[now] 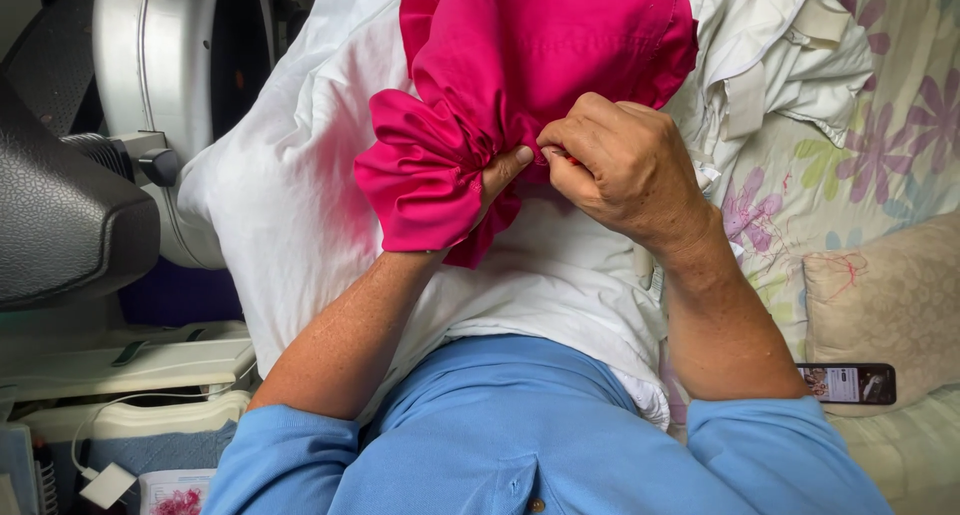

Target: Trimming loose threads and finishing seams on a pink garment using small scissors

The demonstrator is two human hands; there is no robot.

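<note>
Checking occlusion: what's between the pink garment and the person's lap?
Head view: a white cloth lies under the pink garment, spread over the lap; both hands grip the garment.

Both forearms rose from the blue sleeves at the bottom edge and converged toward twelve o'clock. The left forearm ran up from about seven o'clock, bare to the elbow, with the left hand (pixel 497 175) largely hidden; only its thumb and the heel of the palm showed, the thumb pointing toward two o'clock. The right forearm climbed from five o'clock, wrist bent inward. The right hand (pixel 620 165) lay knuckles up, fingers curled tight toward nine o'clock, their tips pinched together just beside the left thumb.
</note>
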